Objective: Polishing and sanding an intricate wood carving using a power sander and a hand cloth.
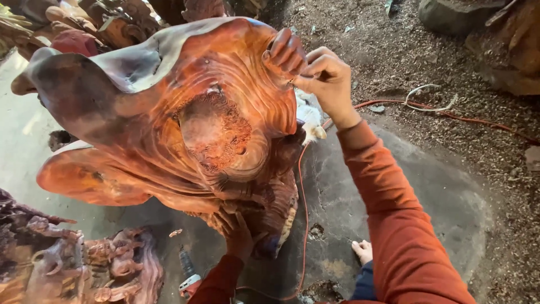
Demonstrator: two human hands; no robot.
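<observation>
Above a sawdust-strewn floor (pixel 427 62), the carved wood slab (pixel 169 112) is gripped: right hand (pixel 326 81) clamped on its far rim, left hand (pixel 239 239) pressed open beneath its near base.

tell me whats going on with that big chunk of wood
A person in a red-orange sleeve is handling a large glossy reddish wood carving. The right hand grips its upper edge, while the left hand presses against its lower part. An orange cord trails across the sawdust-covered ground, and a power tool lies below.
</observation>
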